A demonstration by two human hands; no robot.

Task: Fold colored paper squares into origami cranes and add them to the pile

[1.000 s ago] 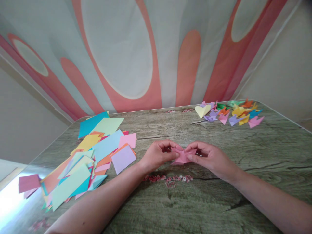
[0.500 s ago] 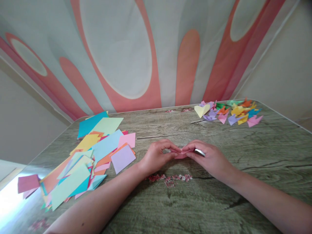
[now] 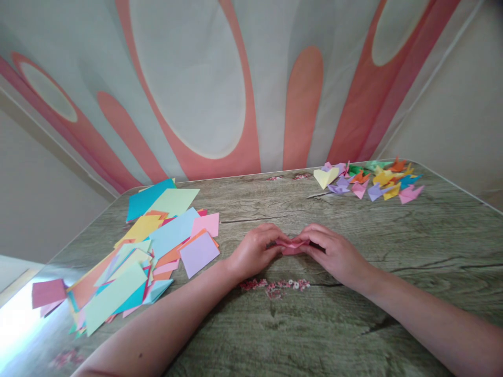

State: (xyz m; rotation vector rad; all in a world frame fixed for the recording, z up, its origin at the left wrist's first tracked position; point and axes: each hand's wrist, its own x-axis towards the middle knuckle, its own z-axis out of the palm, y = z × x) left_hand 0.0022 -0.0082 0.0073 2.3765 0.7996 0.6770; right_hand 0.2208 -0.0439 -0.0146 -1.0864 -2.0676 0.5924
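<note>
Between my two hands, just above the middle of the table, is a small pink folded paper [image 3: 292,247]. My left hand [image 3: 262,248] pinches its left end between thumb and fingers. The right end is pinched the same way by my right hand [image 3: 328,251]. Fingertips cover both ends of the paper, so only its middle shows. Its exact folded shape is too small to tell.
Loose coloured paper sheets [image 3: 173,233] lie spread over the left side of the wood-grain table [image 3: 314,330]. Several folded paper figures [image 3: 383,178] are grouped at the back right. A patterned curtain [image 3: 271,104] hangs behind the table's far edge.
My fingers have shifted slightly on the pink paper, and a little more of its middle shows. The gap between my right thumb and fingers looks darker and narrower.
</note>
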